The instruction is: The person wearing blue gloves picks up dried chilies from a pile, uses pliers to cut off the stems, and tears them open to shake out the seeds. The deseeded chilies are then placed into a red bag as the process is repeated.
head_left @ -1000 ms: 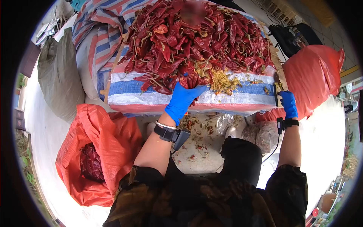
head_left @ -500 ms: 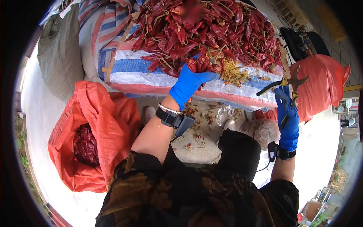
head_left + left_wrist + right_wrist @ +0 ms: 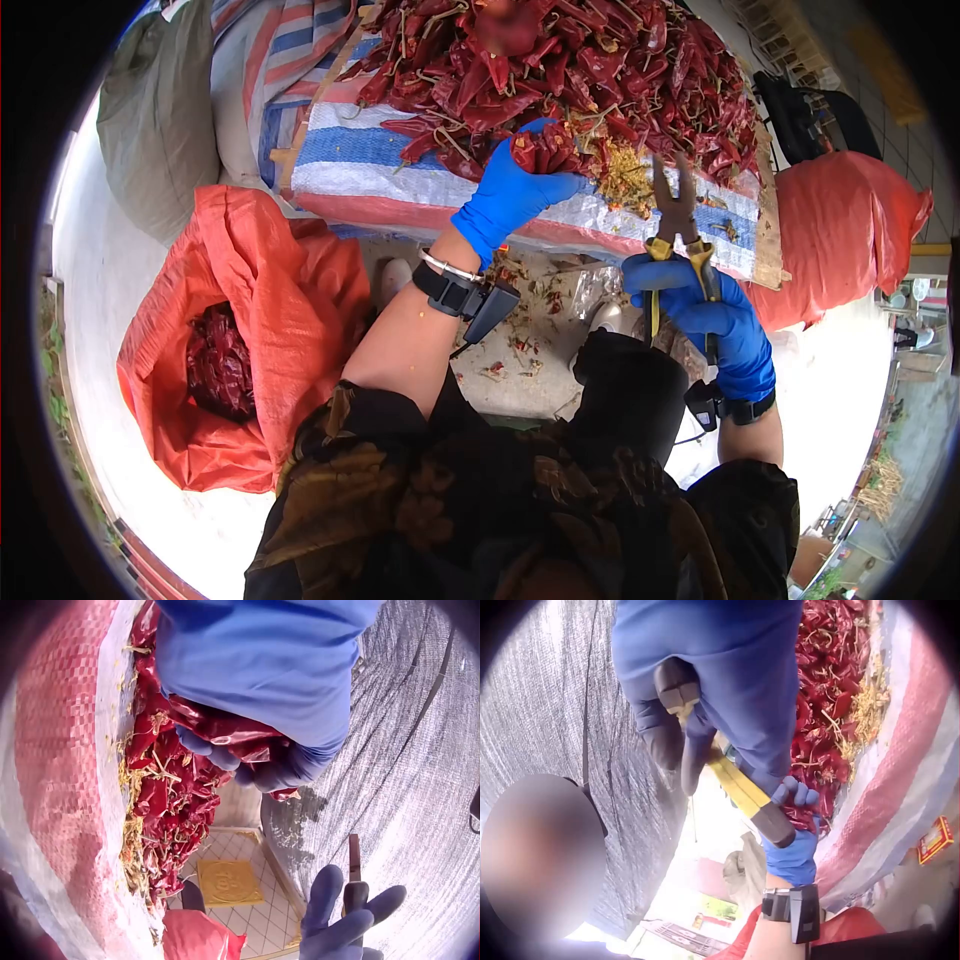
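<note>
In the head view my blue-gloved left hand (image 3: 510, 200) grips a bunch of dried red chillies (image 3: 543, 153) at the front of a striped woven sheet (image 3: 365, 165). The left wrist view shows the glove curled round those glossy chillies (image 3: 225, 727). My right hand (image 3: 718, 318), also gloved in blue, holds pliers (image 3: 677, 218) with yellow and black handles. Their jaws point away from me and stand apart. One yellow handle (image 3: 742, 787) sticks out past the fingers in the right wrist view. Behind both hands rises a heap of dried chillies (image 3: 600, 75).
Yellowish stem scraps (image 3: 624, 182) lie on the sheet between the hands. An unsealed red sack (image 3: 275, 300) with chillies inside stands at the left. A full red sack (image 3: 850, 225) is at the right, a grey-green sack (image 3: 155, 140) at the far left. Scraps litter the floor.
My right hand has come from the sheet's right edge toward the middle, bringing the pliers, which have turned jaws-forward. The left hand keeps its chillies and sits slightly further right.
</note>
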